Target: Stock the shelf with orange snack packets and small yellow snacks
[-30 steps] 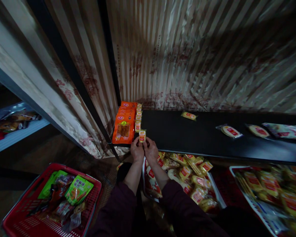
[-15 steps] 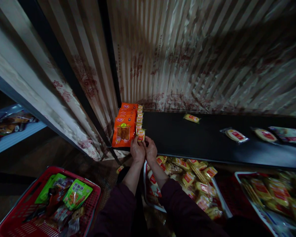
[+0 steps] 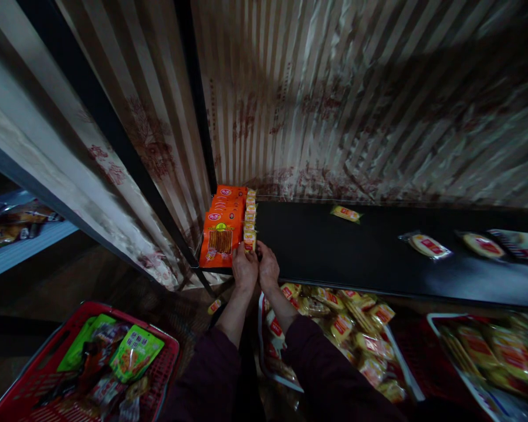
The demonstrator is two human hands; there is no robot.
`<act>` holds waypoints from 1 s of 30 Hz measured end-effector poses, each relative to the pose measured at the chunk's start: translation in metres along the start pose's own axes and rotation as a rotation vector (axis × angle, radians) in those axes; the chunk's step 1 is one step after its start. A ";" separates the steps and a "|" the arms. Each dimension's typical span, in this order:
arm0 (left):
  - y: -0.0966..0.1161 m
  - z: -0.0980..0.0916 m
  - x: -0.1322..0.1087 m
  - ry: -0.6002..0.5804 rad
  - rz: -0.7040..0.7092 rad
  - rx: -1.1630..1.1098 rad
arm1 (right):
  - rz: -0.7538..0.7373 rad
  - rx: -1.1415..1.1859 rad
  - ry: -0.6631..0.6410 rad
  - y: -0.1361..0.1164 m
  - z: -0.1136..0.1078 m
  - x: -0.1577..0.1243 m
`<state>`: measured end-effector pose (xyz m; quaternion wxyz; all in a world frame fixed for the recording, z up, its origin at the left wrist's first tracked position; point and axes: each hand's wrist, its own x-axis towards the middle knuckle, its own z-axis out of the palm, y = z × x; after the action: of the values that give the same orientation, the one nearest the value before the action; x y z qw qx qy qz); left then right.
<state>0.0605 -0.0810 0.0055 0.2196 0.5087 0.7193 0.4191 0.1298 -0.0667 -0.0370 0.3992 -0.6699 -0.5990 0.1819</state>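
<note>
A small yellow wrapped snack packet point(image 3: 249, 239) with a red label stands at the front end of a row of like packets point(image 3: 250, 209) on the black shelf point(image 3: 308, 246). My left hand point(image 3: 245, 271) is closed on its lower left side, fingertips at the wrapper. Close at its right edge is my right hand point(image 3: 268, 266), with fingers curled; whether they still pinch the packet is hard to see. Orange snack bags point(image 3: 221, 231) stand in a row just left of the yellow packets, at the shelf's left end.
Single packets point(image 3: 345, 213) and round wrapped pieces point(image 3: 429, 245) lie farther right on the shelf. Below it are trays of yellow packets point(image 3: 341, 328). A red basket point(image 3: 172, 351) holding green bags point(image 3: 136, 351) sits lower left. Black posts point(image 3: 198, 99) and a curtain point(image 3: 255, 88) bound the shelf.
The yellow packet has moved slightly down and back against the front of its row, with both hands staying close to it. The camera view has shifted slightly.
</note>
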 end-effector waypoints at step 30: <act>-0.007 0.003 0.003 0.045 0.061 0.031 | -0.104 0.106 0.039 0.009 0.007 0.009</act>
<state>0.0579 -0.0775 -0.0017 0.1828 0.5243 0.7144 0.4259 0.1323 -0.0560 -0.0456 0.4544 -0.6194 -0.6146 0.1793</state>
